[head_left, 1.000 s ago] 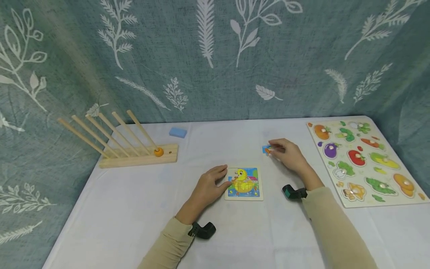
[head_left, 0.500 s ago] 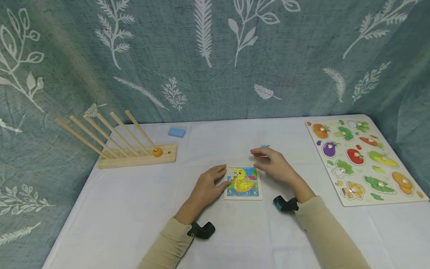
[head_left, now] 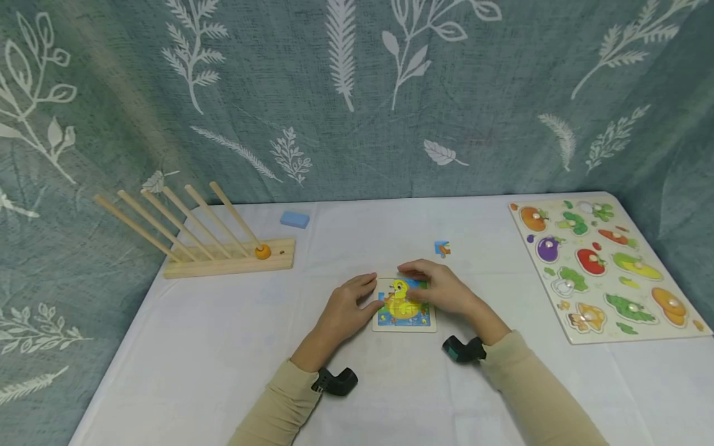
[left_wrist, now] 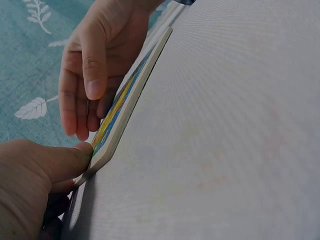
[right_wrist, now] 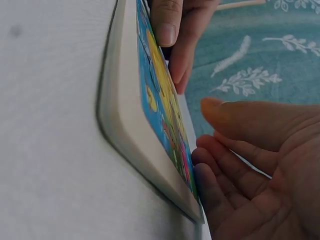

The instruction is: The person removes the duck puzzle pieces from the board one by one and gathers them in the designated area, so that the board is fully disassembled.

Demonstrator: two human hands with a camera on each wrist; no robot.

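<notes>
A small square jigsaw puzzle [head_left: 403,314] with a yellow duck picture lies flat on the white table, a pale patch showing at its upper left. My left hand [head_left: 341,316] holds the puzzle's left side; in the left wrist view its thumb [left_wrist: 70,160] presses the rim, with the other fingers partly hidden below. Over the upper right part reaches my right hand [head_left: 449,292], loosely bent, its fingertips beside the far edge and its thumb raised above the picture in the right wrist view. Behind that hand a loose blue and orange puzzle piece [head_left: 442,249] lies on the cloth.
On the left stands a wooden base [head_left: 229,266] with several slanting pegs and an orange bead [head_left: 263,251]. A blue block [head_left: 294,219] lies near the back edge. A large vegetable peg board [head_left: 605,291] covers the right side. A patterned curtain [head_left: 362,148] hangs behind.
My right hand has left the loose piece, which stays on the cloth, and moved left and nearer, over the duck puzzle. My left hand has kept its place.
</notes>
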